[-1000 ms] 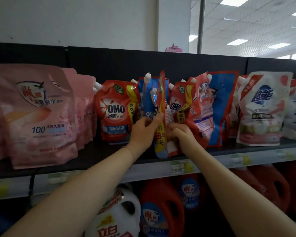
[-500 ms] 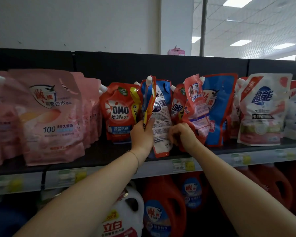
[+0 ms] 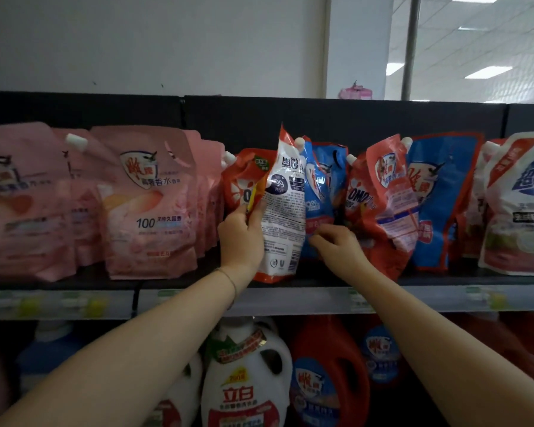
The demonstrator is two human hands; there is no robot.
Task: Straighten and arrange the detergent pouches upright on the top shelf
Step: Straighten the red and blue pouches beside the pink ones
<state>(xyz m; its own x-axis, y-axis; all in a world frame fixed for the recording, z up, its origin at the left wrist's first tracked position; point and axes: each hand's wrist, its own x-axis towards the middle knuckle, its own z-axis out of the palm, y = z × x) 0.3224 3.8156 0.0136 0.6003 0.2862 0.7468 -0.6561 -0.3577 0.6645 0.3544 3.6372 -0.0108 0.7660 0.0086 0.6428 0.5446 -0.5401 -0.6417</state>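
My left hand [image 3: 242, 238] grips the left edge of a red and white OMO pouch [image 3: 284, 211], turned so its white printed back faces me, standing near the front of the top shelf [image 3: 444, 280]. Behind it stand another red OMO pouch [image 3: 241, 183] and a blue pouch [image 3: 319, 186]. My right hand [image 3: 339, 248] is low against the blue pouch's base, fingers curled; what they hold is hidden. Further right lean a red OMO pouch [image 3: 359, 198], a red pouch [image 3: 392, 192] and a blue pouch [image 3: 441, 198].
Pink pouches [image 3: 148, 204] fill the shelf's left side and white pouches [image 3: 518, 211] the right end. A price rail [image 3: 290, 298] runs along the shelf edge. Below stand white [image 3: 244, 383] and red [image 3: 330, 374] detergent bottles.
The pouch in my left hand has turned from edge-on to show its white back and moved left. My right hand has dropped lower, off the red pouch.
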